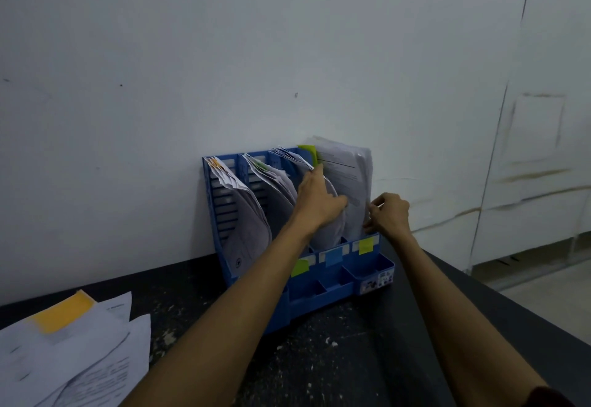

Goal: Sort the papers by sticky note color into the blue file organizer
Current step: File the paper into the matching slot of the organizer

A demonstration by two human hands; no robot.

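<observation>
File organizer [224, 214] is solid blue, and the papers [348, 176] in it are white with grey-black print. The sticky note [308, 152] on the rightmost bundle is lime green. Front tags go green label [300, 267], blue label [333, 256], yellow-green label [366, 245]. The loose paper pile [105, 342] is white with an orange sticky note [62, 314]. Countertop [319, 358] is black with white flecks, and the wall [224, 54] is white, with brownish streaks at right.

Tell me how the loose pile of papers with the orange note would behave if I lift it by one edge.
The pile of papers would probably flop and fan apart: its sheets lie curled and askew, apparently unbound. Pushed, the top sheets would likely slide over the lower ones, since they already lie offset.
</observation>
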